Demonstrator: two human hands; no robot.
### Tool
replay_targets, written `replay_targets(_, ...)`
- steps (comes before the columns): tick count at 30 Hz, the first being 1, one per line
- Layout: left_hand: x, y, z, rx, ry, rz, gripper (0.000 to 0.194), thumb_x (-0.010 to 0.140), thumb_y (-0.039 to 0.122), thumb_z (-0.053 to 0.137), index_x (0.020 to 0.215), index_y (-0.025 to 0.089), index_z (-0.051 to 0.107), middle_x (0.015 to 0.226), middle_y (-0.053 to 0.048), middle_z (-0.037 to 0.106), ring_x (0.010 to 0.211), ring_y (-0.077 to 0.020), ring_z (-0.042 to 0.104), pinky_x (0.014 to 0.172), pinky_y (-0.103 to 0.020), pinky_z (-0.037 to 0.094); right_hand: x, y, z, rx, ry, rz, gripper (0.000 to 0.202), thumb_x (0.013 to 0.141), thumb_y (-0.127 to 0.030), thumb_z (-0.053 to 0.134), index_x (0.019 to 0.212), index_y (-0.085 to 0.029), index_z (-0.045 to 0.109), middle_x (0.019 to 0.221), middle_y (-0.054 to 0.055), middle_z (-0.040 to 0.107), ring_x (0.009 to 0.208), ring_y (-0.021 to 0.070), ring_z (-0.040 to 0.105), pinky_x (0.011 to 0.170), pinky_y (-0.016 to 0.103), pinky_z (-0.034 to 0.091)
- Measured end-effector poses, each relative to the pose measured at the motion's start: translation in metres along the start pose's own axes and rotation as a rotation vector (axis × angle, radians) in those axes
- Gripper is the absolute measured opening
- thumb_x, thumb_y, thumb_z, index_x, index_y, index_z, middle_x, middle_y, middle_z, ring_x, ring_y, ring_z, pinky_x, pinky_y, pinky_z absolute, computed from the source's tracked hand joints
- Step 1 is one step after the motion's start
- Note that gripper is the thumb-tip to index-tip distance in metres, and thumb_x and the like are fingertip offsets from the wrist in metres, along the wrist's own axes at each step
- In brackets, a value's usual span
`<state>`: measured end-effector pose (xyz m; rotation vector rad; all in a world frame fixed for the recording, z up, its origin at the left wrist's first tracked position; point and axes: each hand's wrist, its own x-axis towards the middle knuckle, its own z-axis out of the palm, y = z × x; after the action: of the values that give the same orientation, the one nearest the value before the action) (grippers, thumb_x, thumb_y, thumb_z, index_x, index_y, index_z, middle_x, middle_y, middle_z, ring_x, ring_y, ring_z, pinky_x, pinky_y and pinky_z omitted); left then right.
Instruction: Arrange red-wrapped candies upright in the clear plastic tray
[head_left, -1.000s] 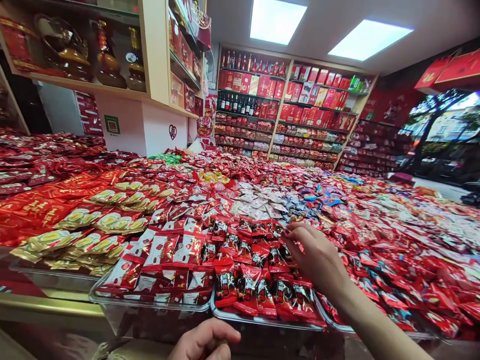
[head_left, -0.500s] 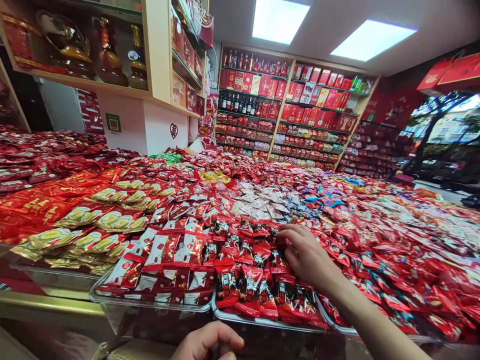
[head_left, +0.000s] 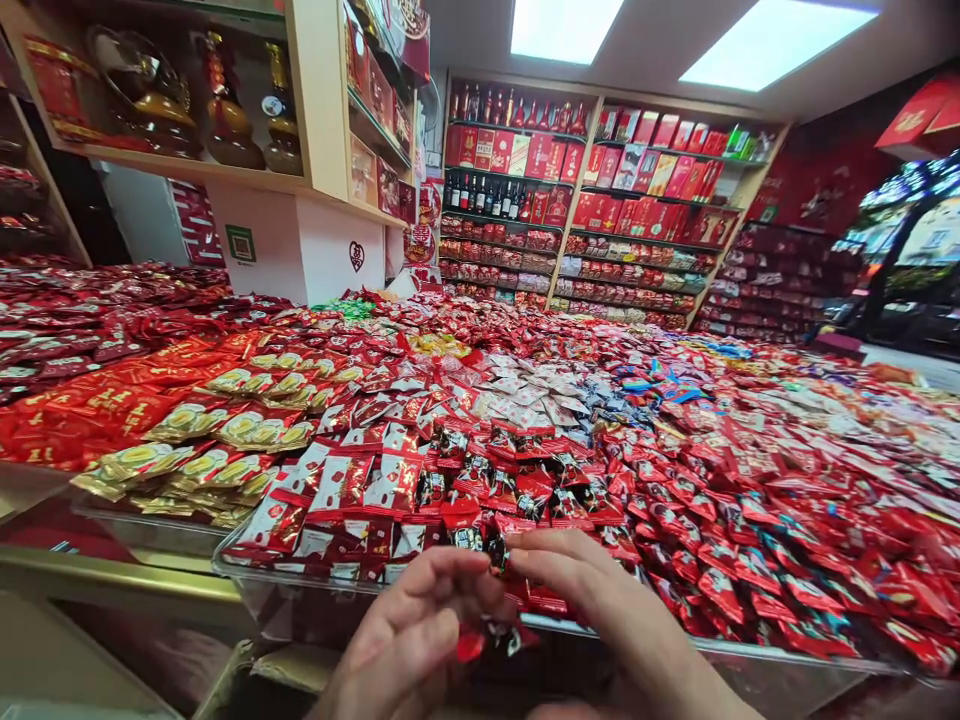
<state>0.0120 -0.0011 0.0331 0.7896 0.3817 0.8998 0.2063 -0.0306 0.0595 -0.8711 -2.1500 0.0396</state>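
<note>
In the head view, my left hand is low at the front of the display, its fingers curled around a small red and black candy packet. My right hand faces it, fingers stretched out and palm turned down and inward, close to the packet. Beneath and beyond the fingertips lies a tray of matching red and black packets. Left of these are white and red packets laid in rows in a clear tray. The right thumb is mostly hidden.
Gold packets and orange-red packets lie to the left. Heaped red packets spread to the right. An open cardboard box stands below the tray edge. Shelves of bottles and red boxes line the back wall.
My right hand has drawn back from the red and black packets toward my left hand. The left hand has risen, and a packet now shows at its fingers. The view has shifted slightly.
</note>
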Motion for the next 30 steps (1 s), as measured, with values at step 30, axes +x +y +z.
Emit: replay_targets(30, 0.001, -0.003, -0.005, 0.312, 0.244, 0.26, 0.02, 0.079, 0.019, 0.069, 0.098, 0.026, 0.066, 0.107, 0.001, 0.07, 0.099, -0.0154, 0.062, 0.084, -0.019, 0.049, -0.027, -0.012, 0.044, -0.186, 0.34, 0.107, 0.028, 0.076, -0.006, 0.06, 0.101, -0.02, 0.058, 0.103, 0.011, 0.057, 0.09, 0.0195, 0.061, 0.07, 0.03, 0.056)
